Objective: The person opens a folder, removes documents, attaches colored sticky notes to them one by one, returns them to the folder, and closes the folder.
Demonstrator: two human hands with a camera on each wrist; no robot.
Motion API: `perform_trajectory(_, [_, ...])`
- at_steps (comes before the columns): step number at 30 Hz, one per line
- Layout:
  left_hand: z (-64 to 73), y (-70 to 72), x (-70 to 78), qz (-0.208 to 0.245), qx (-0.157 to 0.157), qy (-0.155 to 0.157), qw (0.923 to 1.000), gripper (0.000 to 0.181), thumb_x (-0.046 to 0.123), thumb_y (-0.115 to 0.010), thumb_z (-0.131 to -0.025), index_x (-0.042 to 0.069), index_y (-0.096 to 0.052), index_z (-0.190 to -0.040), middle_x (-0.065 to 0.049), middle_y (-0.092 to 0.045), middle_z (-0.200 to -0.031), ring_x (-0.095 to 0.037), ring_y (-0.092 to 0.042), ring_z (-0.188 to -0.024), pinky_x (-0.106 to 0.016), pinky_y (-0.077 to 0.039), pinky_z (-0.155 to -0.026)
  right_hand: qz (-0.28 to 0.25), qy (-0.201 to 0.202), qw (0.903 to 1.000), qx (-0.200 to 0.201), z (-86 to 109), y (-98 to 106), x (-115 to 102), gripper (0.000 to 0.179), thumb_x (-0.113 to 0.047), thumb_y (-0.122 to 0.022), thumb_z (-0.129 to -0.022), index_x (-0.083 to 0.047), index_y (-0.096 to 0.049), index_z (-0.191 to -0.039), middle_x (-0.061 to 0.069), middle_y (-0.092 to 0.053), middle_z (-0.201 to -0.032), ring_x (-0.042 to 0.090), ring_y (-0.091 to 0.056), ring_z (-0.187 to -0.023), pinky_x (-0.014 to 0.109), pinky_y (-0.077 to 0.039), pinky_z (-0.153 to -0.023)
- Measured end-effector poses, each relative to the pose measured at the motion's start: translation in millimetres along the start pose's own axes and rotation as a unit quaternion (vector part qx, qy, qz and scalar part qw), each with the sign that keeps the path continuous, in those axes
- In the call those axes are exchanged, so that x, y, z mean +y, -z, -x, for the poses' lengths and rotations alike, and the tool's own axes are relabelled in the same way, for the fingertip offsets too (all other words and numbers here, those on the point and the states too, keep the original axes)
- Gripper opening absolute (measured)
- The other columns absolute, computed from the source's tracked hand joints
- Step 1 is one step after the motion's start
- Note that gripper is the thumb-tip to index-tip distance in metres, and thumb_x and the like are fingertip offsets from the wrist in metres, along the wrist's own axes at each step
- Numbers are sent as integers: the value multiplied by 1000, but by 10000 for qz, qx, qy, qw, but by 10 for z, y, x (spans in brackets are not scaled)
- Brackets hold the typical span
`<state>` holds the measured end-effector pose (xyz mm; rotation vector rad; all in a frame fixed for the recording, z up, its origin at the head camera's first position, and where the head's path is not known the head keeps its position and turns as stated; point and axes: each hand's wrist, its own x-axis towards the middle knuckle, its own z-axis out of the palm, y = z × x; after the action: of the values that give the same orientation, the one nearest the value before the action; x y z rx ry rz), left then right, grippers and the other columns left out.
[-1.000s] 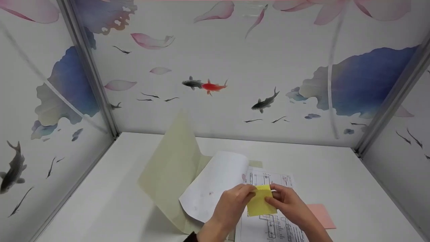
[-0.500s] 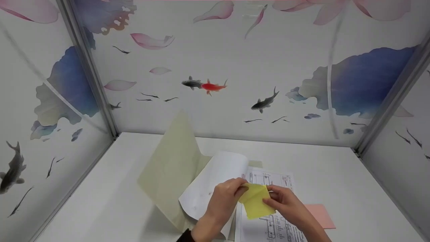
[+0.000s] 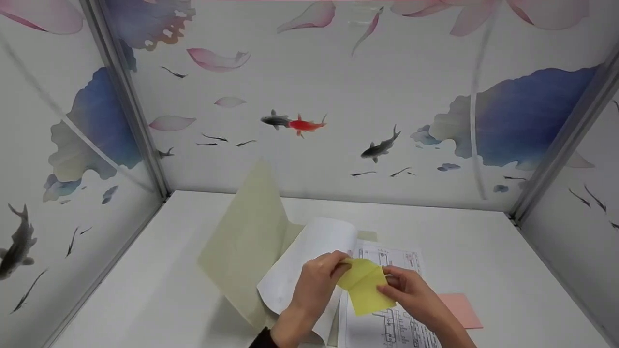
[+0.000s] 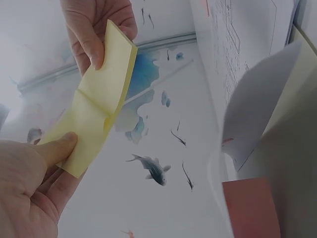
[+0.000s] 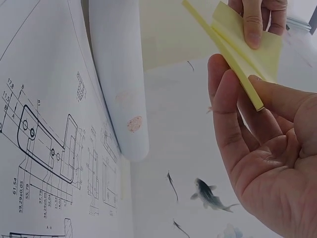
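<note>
My right hand (image 3: pixel 411 290) holds a yellow sticky note pad (image 5: pixel 240 69) between thumb and fingers, above a sheet of technical drawings (image 3: pixel 360 328). The thumb and fingers of my left hand (image 3: pixel 314 280) pinch the far end of the pad's top sheet (image 4: pixel 81 153). That sheet bends up and away from the pad, with a crease across it, while its other part still lies along the pad. In the right wrist view the pad's thick edge shows, with the lifted sheet fanned off it.
A pale green folder (image 3: pixel 246 251) stands open on the white table (image 3: pixel 154 280), with white pages (image 3: pixel 314 241) curled over inside it. A pink sticky pad (image 3: pixel 462 309) lies right of the drawings. Printed panels (image 3: pixel 309 164) enclose the table.
My left hand has moved left and slightly up, drawing the top yellow sheet away from the pad so that it bends open. My right hand has barely moved.
</note>
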<state>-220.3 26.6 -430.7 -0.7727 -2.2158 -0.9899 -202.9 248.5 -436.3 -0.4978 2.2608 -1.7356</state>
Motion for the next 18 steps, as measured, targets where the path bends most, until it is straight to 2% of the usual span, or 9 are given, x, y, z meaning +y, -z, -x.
perform_trajectory(10, [-26, 40, -66, -121, 260, -75, 9996, 6, 15, -69, -83, 13, -67, -88, 4, -70, -80, -3, -65, -73, -10, -50, -66, -84, -255, 9995, 193, -2, 32, -4, 44, -17, -58, -93, 4, -48, -131, 17, -67, -111, 24, -68, -89, 25, -56, -75])
perform_trajectory(18, [-39, 92, -91, -231, 254, 118, 9993, 6, 17, -68, -84, 14, -68, -89, 5, -70, -81, -3, -65, -74, -12, -51, -66, 28, -311, 9990, 323, 21, 47, -25, 46, -19, -60, -92, 4, -48, -131, 17, -67, -111, 24, -68, -89, 25, -56, -74])
